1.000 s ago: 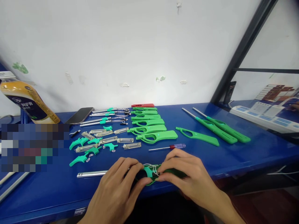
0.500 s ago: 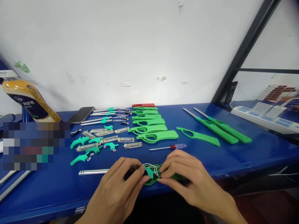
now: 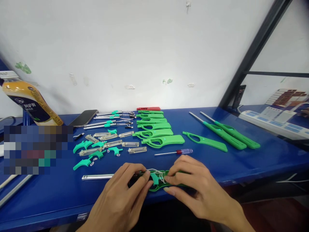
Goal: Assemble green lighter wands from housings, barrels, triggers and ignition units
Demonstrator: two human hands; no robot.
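Observation:
At the table's front edge lies an opened green utility lighter shell [image 3: 158,188], its metal tube [image 3: 98,177] pointing left. My left hand [image 3: 119,193] is closed, thumb and fingers pinching the lighter around its teal trigger [image 3: 154,179]. White wires [image 3: 160,174] loop over the shell between my hands. With my right hand [image 3: 196,185] I grip the handle half, fingertips pressed inside it by the wires and the thumb along the near edge. Both hands cover much of the shell's inside. Just beyond lies a screwdriver [image 3: 184,151] with a purple-red handle.
Green shells [image 3: 166,140] form a column at centre. Clear fuel tanks [image 3: 137,150], loose teal triggers [image 3: 82,163] and metal tubes with wires [image 3: 96,125] lie to the left. Two assembled lighters [image 3: 229,138] rest at right. A bottle [image 3: 31,103] and a phone [image 3: 84,118] stand back left.
My right thumb has moved slightly away from its fingertips, toward the shell's near edge. The right fingertips have shifted a little on the handle half. My left hand keeps its hold.

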